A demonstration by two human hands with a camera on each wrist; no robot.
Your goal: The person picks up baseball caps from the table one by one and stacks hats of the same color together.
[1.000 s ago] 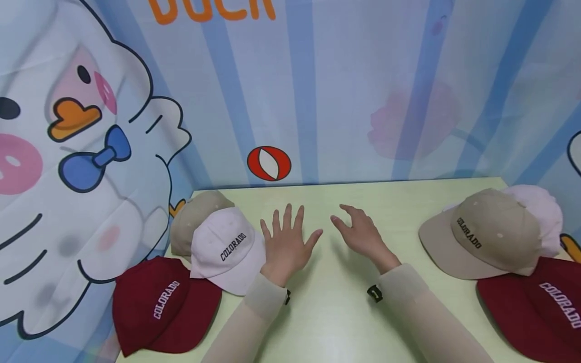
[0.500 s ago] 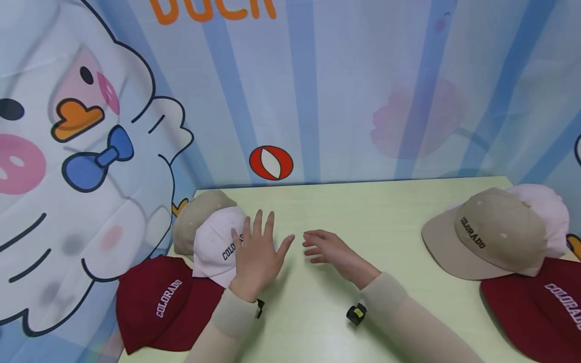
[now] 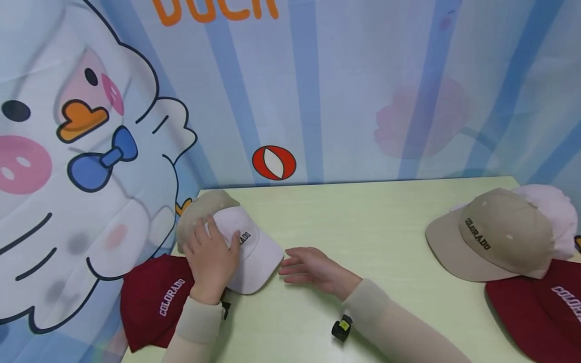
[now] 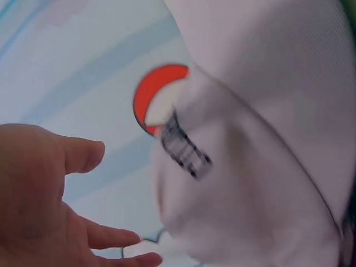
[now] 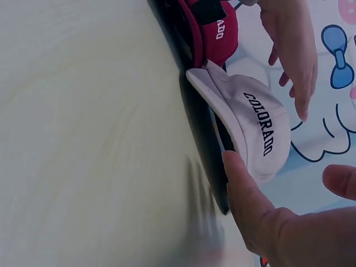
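A white baseball cap with dark COLORADO lettering lies at the left of the table, its brim toward the front right. My left hand is over the left side of its crown, fingers extended; the left wrist view shows a gap between this thumb and the cap. Close to the right edge of the brim is my right hand, fingers relaxed and holding nothing. The right wrist view has its thumb and fingers near the white cap's brim.
Behind the white cap is a beige cap; a dark red cap lies in front of it. At the right are another beige cap, a pale cap and a dark red cap. A printed backdrop stands behind the table.
My left hand has moved left from beside the white cap to over its crown. My right hand has come left and a little forward of the body's side, ending near the brim.
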